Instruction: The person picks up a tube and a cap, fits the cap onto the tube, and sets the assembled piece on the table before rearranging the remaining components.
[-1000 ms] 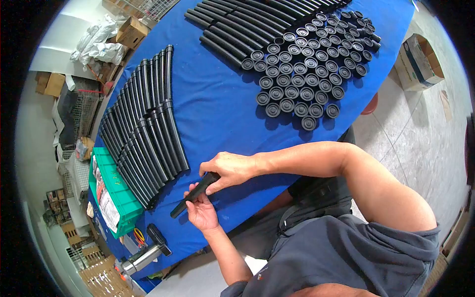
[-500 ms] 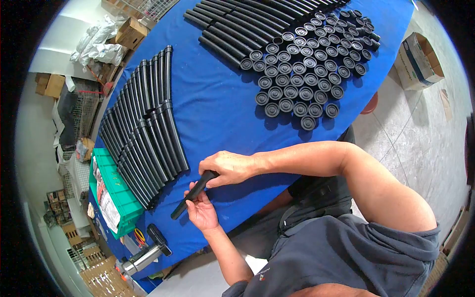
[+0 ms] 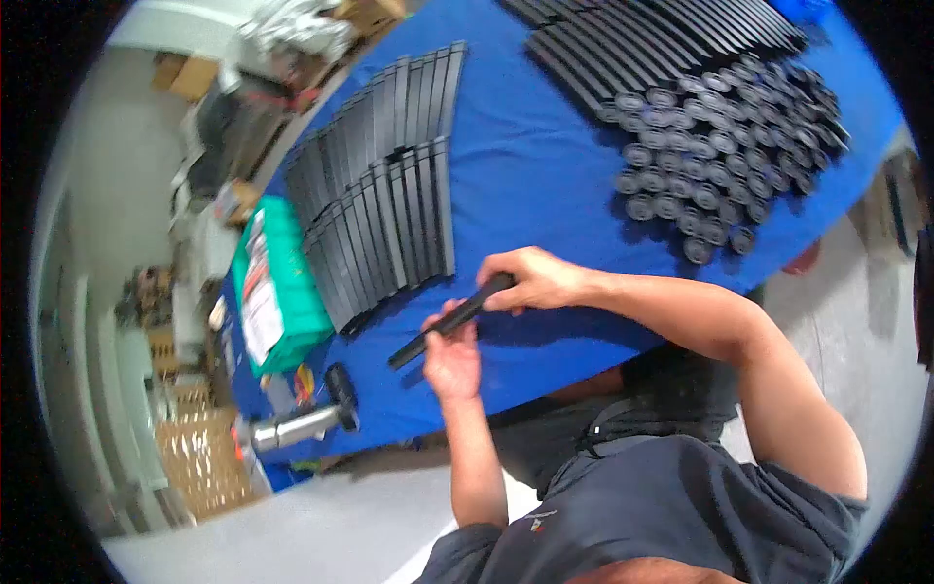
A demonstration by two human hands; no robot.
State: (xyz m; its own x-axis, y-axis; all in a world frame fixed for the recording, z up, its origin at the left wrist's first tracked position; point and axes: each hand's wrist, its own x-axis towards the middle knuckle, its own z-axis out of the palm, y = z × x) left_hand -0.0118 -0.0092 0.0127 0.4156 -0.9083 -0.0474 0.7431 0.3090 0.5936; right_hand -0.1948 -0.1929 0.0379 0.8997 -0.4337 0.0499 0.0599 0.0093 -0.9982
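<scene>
A short black tube (image 3: pixel 465 313) is held slantwise over the blue cloth between both hands. My right hand (image 3: pixel 533 279) grips its upper right end, with the fingers wrapped over it. My left hand (image 3: pixel 453 362) is palm up below it, thumb and fingers closed round the tube's middle, and the lower left end sticks out beyond them. Rows of black tubes (image 3: pixel 389 195) lie side by side to the upper left of the hands. To the upper right stand many black pieces with round ringed ends (image 3: pixel 705 161), somewhat blurred.
The blue cloth (image 3: pixel 525 185) covers the table. More long black tubes (image 3: pixel 652 44) lie at the far side. On the left are a green crate (image 3: pixel 305 302) and a metal tool with a black head (image 3: pixel 302 425). A carton (image 3: pixel 895 200) stands on the floor at right.
The camera view has shifted, so the table and its contents appear farther right and the right-hand pieces look blurred. Both hands still hold the black tube in a similar grip.
</scene>
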